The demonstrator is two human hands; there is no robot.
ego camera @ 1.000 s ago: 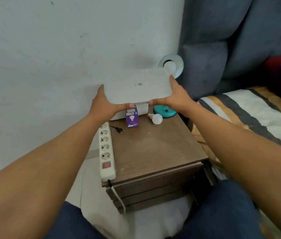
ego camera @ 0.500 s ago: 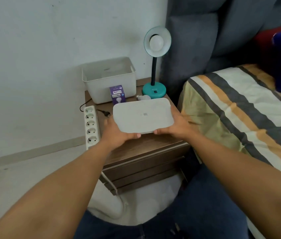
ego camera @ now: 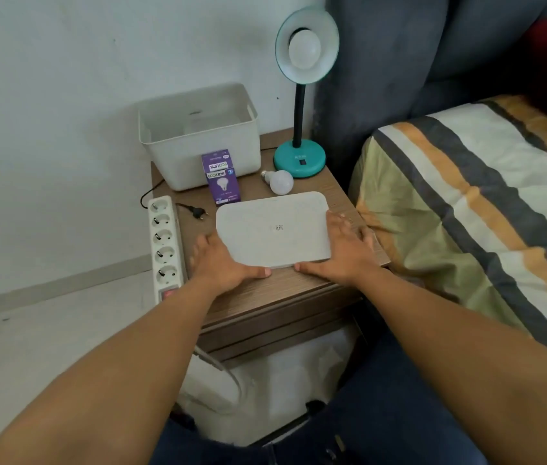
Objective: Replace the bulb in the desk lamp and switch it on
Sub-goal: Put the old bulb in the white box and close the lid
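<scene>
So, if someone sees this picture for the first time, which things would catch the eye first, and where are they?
First the flat white lid, lying on the front of the wooden nightstand with the left hand and right hand at its near corners. Then the teal desk lamp at the back right, a bulb in its shade. In front of its base lies a loose bulb, beside a purple bulb box.

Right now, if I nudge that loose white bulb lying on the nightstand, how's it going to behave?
The loose bulb would probably roll: it lies on its side, its rounded globe on the smooth nightstand. It would likely curve rather than run straight, since its narrow base tapers. It looks light, and possibly fragile, so lifting it seems safer than pushing; the lamp base stands close behind it.
</scene>
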